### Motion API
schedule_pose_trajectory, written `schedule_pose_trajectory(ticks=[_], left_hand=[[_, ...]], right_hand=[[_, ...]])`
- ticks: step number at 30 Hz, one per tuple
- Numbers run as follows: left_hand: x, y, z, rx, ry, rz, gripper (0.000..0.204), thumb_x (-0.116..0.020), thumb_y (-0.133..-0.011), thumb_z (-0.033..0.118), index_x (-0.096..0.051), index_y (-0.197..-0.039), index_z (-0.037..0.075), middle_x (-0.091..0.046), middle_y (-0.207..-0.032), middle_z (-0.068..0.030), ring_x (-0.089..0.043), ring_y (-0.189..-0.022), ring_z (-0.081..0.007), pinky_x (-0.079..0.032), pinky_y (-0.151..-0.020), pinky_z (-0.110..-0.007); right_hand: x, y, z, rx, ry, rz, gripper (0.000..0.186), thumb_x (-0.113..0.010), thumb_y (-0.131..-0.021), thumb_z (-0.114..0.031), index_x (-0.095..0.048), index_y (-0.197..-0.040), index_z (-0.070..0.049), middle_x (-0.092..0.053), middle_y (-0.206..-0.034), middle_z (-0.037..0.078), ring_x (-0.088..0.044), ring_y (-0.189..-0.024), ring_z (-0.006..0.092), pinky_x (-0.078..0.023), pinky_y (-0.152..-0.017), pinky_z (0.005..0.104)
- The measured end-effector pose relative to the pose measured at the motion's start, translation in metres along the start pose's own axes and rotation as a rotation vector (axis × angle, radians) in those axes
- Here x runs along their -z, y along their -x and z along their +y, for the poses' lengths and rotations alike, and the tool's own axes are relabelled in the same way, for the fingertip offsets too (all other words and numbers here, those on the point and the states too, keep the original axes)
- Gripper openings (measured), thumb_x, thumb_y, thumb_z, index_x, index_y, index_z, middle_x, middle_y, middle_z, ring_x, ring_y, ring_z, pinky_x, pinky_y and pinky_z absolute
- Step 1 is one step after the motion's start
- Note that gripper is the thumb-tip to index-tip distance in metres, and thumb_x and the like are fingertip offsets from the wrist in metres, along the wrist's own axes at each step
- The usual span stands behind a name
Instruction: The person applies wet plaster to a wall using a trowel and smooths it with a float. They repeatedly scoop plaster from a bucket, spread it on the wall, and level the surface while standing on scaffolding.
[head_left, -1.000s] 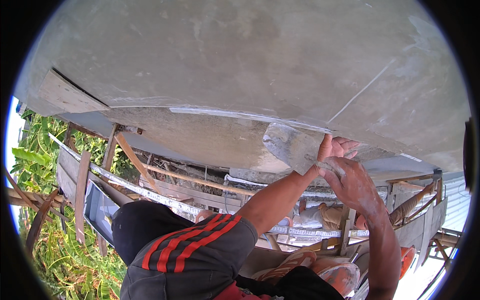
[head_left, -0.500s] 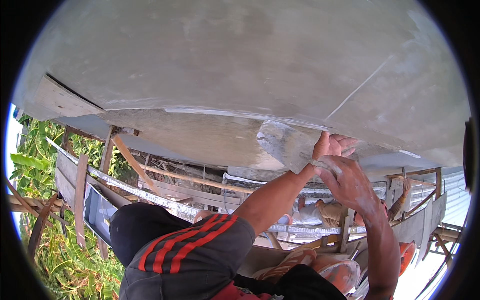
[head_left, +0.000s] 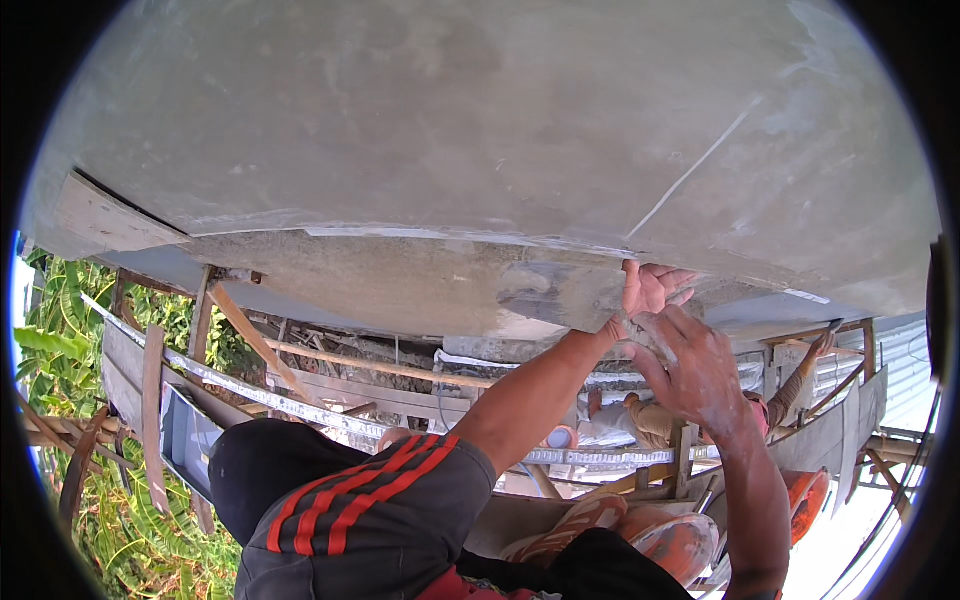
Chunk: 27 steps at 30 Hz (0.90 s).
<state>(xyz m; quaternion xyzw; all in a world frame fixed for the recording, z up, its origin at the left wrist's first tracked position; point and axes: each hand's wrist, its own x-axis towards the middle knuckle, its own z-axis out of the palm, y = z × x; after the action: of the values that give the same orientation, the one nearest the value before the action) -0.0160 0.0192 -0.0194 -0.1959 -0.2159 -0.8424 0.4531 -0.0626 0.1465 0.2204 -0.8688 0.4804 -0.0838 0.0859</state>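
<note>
My left hand [head_left: 660,288] is raised at the lower edge of a large grey plastered surface [head_left: 480,120], palm showing and fingers apart. Just below it, my right hand [head_left: 685,360] curls around the handle end of a trowel. The trowel's smeared grey blade [head_left: 540,290] points left and lies against the narrow plastered strip [head_left: 380,270] under that edge. My right fingers are coated with plaster and partly hide the grip. A pale straight line [head_left: 695,167] runs across the plaster above my hands.
Wooden posts and braces [head_left: 245,330], a long pole [head_left: 380,363] and planks [head_left: 135,370] stand at left, with green plants behind. Orange tubs [head_left: 672,545] sit below my right arm. At right, a co-worker's arm [head_left: 797,385] reaches up to the surface.
The trowel blade has shifted slightly left and looks darker, at a changed tilt. The whole view has moved a little. My left hand keeps its place near the edge.
</note>
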Motion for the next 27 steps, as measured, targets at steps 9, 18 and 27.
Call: schedule_pose_trajectory(ticks=[9,18,27], left_hand=[[-0.025,0.013,0.013,0.078,-0.104,0.222,0.099,-0.047,-0.096,0.083,-0.054,-0.153,0.003,-0.05,-0.162,-0.017,-0.038,-0.155,-0.0313,-0.026,-0.131,-0.052],[-0.025,0.002,0.007,0.034,-0.052,0.178,0.071,-0.049,-0.107,0.063,-0.058,-0.15,0.007,-0.053,-0.161,-0.0111,-0.039,-0.155,-0.0293,-0.019,-0.132,-0.057],[-0.027,-0.002,0.002,0.019,0.01,0.091,0.073,-0.064,-0.099,0.062,-0.06,-0.148,0.008,-0.055,-0.158,-0.0128,-0.04,-0.155,-0.029,-0.02,-0.132,-0.056]], right_hand=[[-0.003,-0.013,0.009,0.052,0.219,0.21,0.042,-0.079,-0.091,-0.022,-0.067,-0.128,-0.006,-0.061,-0.108,0.013,-0.069,-0.095,0.0335,-0.06,-0.073,0.0454],[-0.003,0.013,0.002,-0.066,0.247,0.143,0.041,-0.077,-0.094,-0.023,-0.065,-0.129,-0.003,-0.062,-0.105,0.014,-0.067,-0.092,0.0354,-0.057,-0.071,0.0475],[-0.02,0.02,-0.038,-0.288,0.26,0.114,0.04,-0.071,-0.101,-0.03,-0.062,-0.13,-0.004,-0.06,-0.105,0.015,-0.07,-0.089,0.0341,-0.06,-0.07,0.0475]])
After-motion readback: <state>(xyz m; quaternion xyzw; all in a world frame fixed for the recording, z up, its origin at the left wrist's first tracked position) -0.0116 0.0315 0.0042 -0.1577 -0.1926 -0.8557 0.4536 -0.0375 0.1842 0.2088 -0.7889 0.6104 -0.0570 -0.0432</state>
